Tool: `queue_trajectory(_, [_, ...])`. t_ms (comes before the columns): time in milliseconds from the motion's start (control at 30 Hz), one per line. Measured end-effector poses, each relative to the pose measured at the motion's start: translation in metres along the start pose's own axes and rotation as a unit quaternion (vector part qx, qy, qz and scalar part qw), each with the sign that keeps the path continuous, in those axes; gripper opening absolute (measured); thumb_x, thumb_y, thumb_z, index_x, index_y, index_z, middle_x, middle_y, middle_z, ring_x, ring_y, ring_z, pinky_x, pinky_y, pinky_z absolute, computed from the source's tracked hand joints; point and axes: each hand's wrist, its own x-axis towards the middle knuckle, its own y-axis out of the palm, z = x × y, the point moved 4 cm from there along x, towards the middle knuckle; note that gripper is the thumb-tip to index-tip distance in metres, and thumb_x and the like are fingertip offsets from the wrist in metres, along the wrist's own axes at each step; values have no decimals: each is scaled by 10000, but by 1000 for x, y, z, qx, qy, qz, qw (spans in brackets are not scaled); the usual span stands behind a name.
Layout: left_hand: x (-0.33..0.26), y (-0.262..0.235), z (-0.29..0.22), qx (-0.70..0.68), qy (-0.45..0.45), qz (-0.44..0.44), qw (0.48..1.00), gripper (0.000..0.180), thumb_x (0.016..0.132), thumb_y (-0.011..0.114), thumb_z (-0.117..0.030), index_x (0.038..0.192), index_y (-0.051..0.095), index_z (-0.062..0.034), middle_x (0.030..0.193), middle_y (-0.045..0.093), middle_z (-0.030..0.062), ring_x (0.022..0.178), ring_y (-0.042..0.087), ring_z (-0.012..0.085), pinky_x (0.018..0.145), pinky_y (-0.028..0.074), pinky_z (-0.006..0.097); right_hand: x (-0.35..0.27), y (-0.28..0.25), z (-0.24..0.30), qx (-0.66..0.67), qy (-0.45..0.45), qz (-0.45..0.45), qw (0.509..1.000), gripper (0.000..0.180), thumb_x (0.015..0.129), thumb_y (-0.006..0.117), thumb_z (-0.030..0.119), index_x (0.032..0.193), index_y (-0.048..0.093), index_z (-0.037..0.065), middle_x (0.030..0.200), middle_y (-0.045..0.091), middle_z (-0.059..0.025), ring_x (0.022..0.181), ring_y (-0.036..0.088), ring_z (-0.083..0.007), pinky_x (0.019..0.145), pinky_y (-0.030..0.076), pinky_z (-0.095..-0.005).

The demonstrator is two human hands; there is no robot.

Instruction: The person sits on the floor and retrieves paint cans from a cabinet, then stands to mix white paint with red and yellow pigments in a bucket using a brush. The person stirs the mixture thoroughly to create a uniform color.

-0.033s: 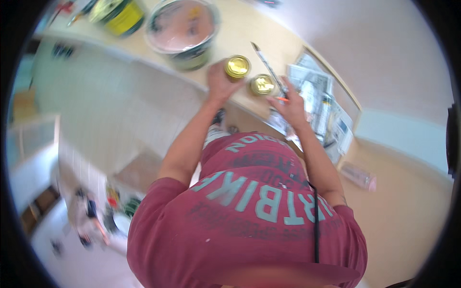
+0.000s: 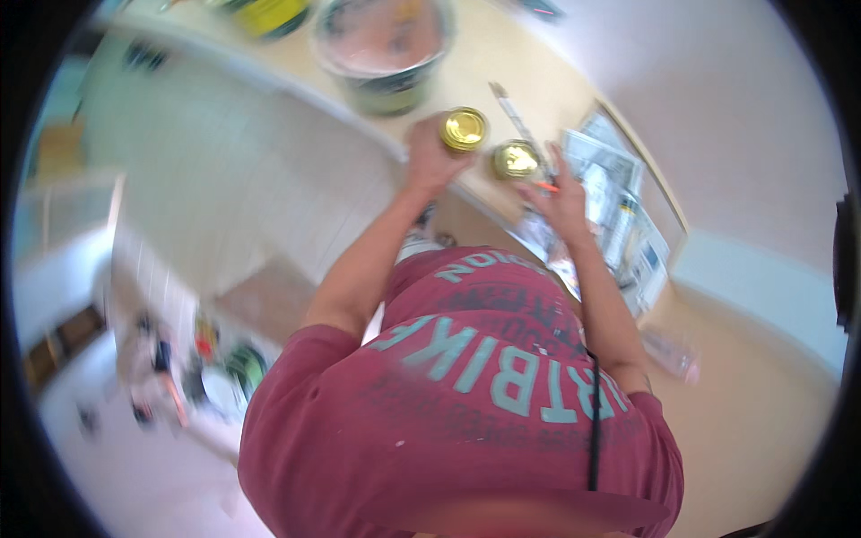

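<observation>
Far left of frame, low: blurred clutter (image 2: 170,377) on a pale floor, too smeared to tell apart. Upper left to centre: pale yellow counter (image 2: 502,54) w/ a big round tub (image 2: 386,45), pinkish inside, dark green wall, standing top centre. Just right of and below the tub, left hand (image 2: 429,154) is curled shut around a small gold-topped tin (image 2: 464,128); the tin sits at the upper right of the grip, shiny lid facing the cam, fingers wrapped round its body below the lid. Just right again, a second gold-lidded tin (image 2: 516,160) at the counter edge, near the first but apart from it. Right hand (image 2: 560,202) lies just below and right of that tin, fingers spread, fingertips at its rim; can't tell if it actually grips it. A thin brush-like stick (image 2: 513,112) lies on the counter above the 2nd tin. Right of centre: newspaper sheets (image 2: 619,206) spread along the counter edge. Bottom centre: person's red shirt (image 2: 466,403) fills the frame.
</observation>
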Motion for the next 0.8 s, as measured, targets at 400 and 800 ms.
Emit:
queue_trajectory(400, [-328, -171, -42, 168, -297, -262, 903, 793, 717, 917, -362, 1381, 589, -77, 1304, 639, 174, 1266, 559, 392, 1115, 420, 497, 58, 29, -10, 9, -161, 144, 976, 818, 837, 903, 440, 1468, 565, 43, 1159, 774, -218, 1084, 764, -331, 924, 589, -417])
queue_trajectory(800, [-495, -230, -49, 205, -444, -426, 761, 802, 744, 934, -313, 1393, 558, -30, 1260, 645, 198, 1215, 579, 424, 1065, 460, 541, -34, 164, 206, 161, -336, 309, 875, 785, 815, 945, 315, 1412, 562, -20, 1194, 768, -184, 1095, 754, -265, 955, 589, -386])
